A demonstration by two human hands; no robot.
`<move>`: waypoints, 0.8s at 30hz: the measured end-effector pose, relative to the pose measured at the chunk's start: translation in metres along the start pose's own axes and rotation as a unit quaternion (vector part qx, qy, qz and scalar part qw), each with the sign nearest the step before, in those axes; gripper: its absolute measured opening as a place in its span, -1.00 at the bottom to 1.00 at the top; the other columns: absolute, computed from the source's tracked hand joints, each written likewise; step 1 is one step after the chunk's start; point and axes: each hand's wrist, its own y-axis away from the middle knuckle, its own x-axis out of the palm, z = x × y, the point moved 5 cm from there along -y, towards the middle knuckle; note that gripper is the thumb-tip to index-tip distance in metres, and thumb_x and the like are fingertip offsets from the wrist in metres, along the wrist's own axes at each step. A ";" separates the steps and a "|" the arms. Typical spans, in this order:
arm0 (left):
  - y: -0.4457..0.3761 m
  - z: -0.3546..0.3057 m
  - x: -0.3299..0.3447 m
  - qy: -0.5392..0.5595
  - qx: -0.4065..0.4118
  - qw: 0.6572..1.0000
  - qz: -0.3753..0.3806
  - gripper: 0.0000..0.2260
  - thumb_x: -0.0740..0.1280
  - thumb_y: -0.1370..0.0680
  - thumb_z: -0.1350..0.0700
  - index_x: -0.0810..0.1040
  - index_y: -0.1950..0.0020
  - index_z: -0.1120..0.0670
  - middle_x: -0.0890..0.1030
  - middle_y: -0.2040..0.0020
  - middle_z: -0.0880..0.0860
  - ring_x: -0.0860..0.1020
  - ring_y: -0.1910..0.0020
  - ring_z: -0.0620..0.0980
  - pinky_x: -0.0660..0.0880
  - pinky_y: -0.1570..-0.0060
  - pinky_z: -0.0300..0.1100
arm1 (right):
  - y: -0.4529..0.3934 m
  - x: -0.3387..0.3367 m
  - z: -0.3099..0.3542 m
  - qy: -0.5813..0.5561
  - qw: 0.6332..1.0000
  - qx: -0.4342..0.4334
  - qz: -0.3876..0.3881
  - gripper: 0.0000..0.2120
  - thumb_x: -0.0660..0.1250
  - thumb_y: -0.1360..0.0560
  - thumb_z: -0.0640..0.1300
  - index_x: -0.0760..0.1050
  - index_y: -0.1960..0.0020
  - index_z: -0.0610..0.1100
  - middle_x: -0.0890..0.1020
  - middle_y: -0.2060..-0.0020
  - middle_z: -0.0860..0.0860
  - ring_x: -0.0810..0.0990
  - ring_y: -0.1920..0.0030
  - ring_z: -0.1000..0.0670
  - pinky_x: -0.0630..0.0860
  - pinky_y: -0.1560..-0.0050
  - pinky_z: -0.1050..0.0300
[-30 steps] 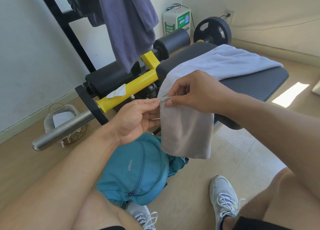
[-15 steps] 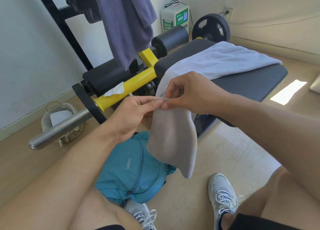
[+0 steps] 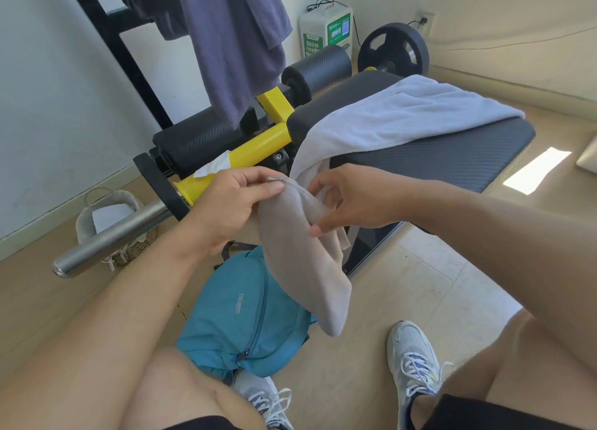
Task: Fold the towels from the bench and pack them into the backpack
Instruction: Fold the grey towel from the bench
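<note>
- My left hand [image 3: 231, 203] pinches the grey towel [image 3: 303, 261] at its top edge.
- My right hand [image 3: 349, 200] pinches its fold lower down.
- Towel hangs over the teal backpack [image 3: 239, 313], beside the bench [image 3: 436, 158].

At your twelve o'clock, the white and green box [image 3: 326, 32] against the wall carries "30" followed by characters too small for you to read, plus a QR code panel. The teal backpack [image 3: 239, 316] at your six o'clock bears a small white logo, illegible.
</note>
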 end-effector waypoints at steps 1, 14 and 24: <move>0.000 0.000 -0.002 0.009 -0.003 1.000 -0.002 -0.71 0.32 -0.63 0.23 0.76 0.15 -0.05 0.73 0.12 -0.01 0.63 0.02 -0.04 0.54 -0.12 -0.05 | 0.000 0.003 -0.001 -0.003 1.000 0.005 0.009 -0.44 0.55 -0.36 0.24 0.48 -0.29 0.15 0.66 -0.07 0.11 0.64 -0.04 0.09 0.59 -0.15 0.09; -0.018 0.028 -0.052 0.035 -0.014 0.970 -0.241 -0.78 0.30 -0.51 0.08 0.68 0.26 -0.12 0.63 0.15 -0.07 0.53 0.02 -0.04 0.42 0.03 -0.13 | -0.004 0.027 -0.012 0.056 0.994 0.053 0.081 -0.79 0.41 -0.49 -0.07 0.58 -0.12 -0.03 0.67 -0.03 -0.03 0.63 -0.03 -0.09 0.59 -0.15 -0.14; -0.021 0.083 -0.091 -0.064 -0.123 0.949 -0.283 -0.89 0.31 -0.65 0.13 0.63 0.00 0.01 0.64 -0.09 0.07 0.54 -0.13 0.06 0.46 -0.12 -0.06 | 0.002 0.017 -0.014 0.084 0.985 0.144 0.049 -0.76 0.33 -0.57 -0.08 0.40 -0.19 -0.12 0.62 0.00 -0.06 0.70 0.44 0.03 0.53 0.42 0.19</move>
